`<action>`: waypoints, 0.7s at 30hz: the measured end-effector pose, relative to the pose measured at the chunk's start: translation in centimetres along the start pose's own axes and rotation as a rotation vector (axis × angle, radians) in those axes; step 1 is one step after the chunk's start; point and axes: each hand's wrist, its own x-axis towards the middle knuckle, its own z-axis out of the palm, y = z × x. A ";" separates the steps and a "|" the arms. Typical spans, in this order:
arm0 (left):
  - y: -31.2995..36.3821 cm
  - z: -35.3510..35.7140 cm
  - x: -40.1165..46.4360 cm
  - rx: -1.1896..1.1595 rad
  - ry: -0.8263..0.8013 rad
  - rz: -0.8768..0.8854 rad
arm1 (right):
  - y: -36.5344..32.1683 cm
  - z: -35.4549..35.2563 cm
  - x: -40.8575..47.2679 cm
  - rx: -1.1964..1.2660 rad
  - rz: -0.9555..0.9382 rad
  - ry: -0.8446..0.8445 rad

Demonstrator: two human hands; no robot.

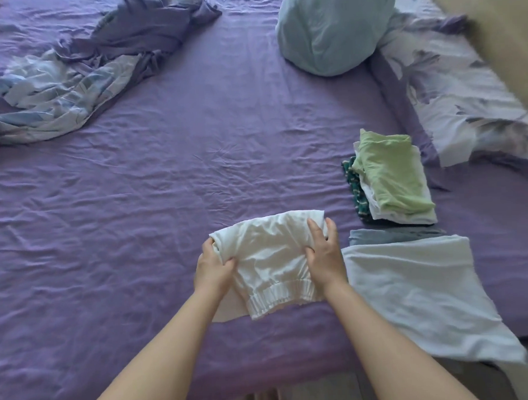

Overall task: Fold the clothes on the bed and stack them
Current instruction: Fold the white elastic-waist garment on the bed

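A white garment with an elastic waistband [270,260] lies half folded near the bed's front edge. My left hand [212,267] grips its left side, fingers curled into the cloth. Its right side is held by my right hand [324,254], thumb pressed into the fabric. To the right a stack of folded clothes [390,179] has a green piece on top, white under it and a dark teal patterned one at the bottom. A pale blue towel [418,290] lies folded flat beside my right arm, with a grey-blue folded piece [388,235] showing behind it.
The purple bedsheet [194,160] covers the bed. A crumpled floral duvet [78,75] lies at the back left. A light blue pillow [334,27] stands at the back, and a floral pillow [470,106] lies at the right edge.
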 end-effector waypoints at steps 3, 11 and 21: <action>3.0 -0.9 -2.4 -0.020 -0.070 0.088 | 0.1 -4.4 -1.9 -0.003 0.034 0.059; 11.5 5.3 -9.2 -0.081 -0.305 0.229 | 7.1 -15.8 -6.0 -0.073 0.193 0.139; 14.9 19.6 -13.0 0.001 -0.393 0.218 | 21.2 -21.4 -6.7 -0.016 0.315 0.036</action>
